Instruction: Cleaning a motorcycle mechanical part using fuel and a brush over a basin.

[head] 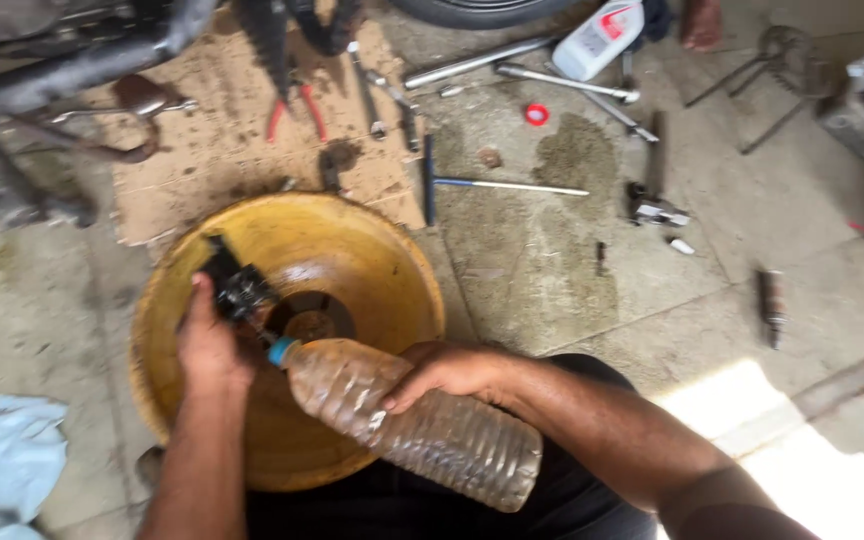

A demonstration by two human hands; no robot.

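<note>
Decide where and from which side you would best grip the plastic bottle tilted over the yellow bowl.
Probably around the ribbed middle of the plastic bottle, coming from above as the right hand does: the ribs give hold and the neck stays free over the yellow bowl.

1 view only, head cam. I'm looking steeply down, close over yellow basin (352,240) at bottom-centre; concrete floor (752,230) w/ scattered tools runs to top edge. Slight motion blur.

The left hand (210,345) hides part of the black part (237,285).
</note>
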